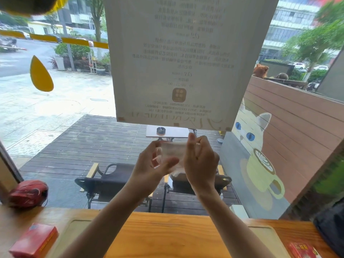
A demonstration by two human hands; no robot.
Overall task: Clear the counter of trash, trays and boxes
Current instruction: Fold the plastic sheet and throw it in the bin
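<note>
Both my hands are raised in front of the window, above the wooden counter (167,229). Between them I hold a thin clear plastic wrapper (172,150), stretched and crumpled. My left hand (150,164) grips its left side with the thumb across the lower edge. My right hand (200,161) pinches its right side. A pale wooden tray (264,237) lies on the counter under my arms, mostly hidden by them. A red box (34,241) lies at the counter's left front. Another red packet (302,250) sits at the right front.
A crumpled red bag (28,193) rests on the counter's far left by the window. A dark bag (331,229) stands at the right edge. The glass pane carries a paper notice (176,62) and a cat sticker (255,138). Outside are folding chairs on a deck.
</note>
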